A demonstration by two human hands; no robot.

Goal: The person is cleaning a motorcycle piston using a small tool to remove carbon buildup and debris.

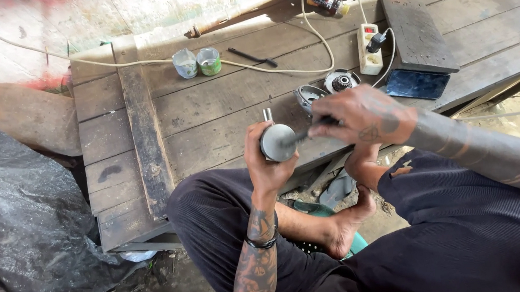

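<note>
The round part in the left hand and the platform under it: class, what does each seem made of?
Round part: probably metal, dull grey with a smooth, faintly shiny flat face. Platform: wood, weathered grey-brown planks with visible grain, seams and stains.

On the wooden counter, far side, two small round tubs stand touching: the left tub is pale grey-white with a shiny foil-like top, the right tub wears a green label around its wall. Further back, near the top edge, a small can lies on its side, its label dark with red and yellow-orange patches (the print is too small to tell). At the right, just beside the white power strip, a phone lies flat, its rectangular screen dark blue and glossy, reflecting the light, next to a dark wooden board.
</note>
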